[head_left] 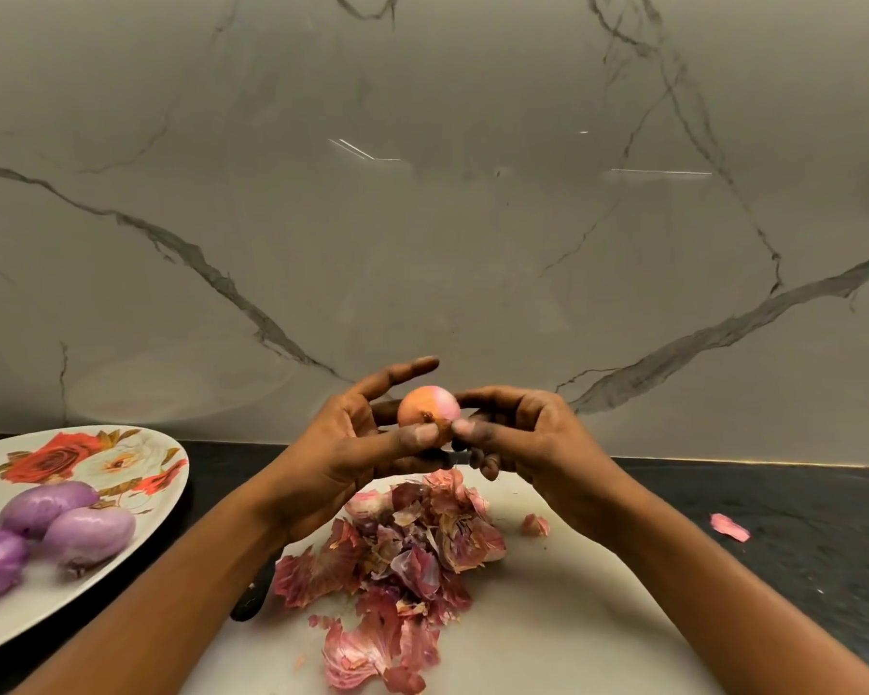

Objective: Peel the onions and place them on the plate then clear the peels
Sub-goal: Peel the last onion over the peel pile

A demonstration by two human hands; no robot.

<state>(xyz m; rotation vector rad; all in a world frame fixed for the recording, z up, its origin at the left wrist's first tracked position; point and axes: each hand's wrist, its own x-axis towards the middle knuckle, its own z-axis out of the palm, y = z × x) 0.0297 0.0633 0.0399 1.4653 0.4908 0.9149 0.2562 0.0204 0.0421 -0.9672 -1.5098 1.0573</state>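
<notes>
While it is held in the air between both hands, the onion (425, 411) shows orange dry skin on its left part and a pink patch on its right part. The left hand (352, 443) holds it from the left: the thumb presses on the front of the onion, the lower fingers go behind it, and the index finger stretches out straight above it. The right hand (528, 433) comes from the right with curled fingers, and its thumb tip pinches the onion at the lower right side, just beside the left thumb.

Under the hands lies a heap of peels (402, 549), pink and brownish, spread on a white board (573, 619). One small peel (535, 524) lies apart on the board, just to the right of the heap. A dark handle (252, 601) shows at the left edge of the board, partly hidden under the left forearm; what it belongs to I cannot tell.

On the left stands a white plate (46, 609) with red flowers painted on it. Three peeled onions (89, 536), purple and shiny, lie on it close together. The board and the plate rest on a dark desk (798, 569). On the desk, to the right of the board, lies one loose peel (729, 526). Behind everything rises a grey marble wall (422, 218) with dark veins.
</notes>
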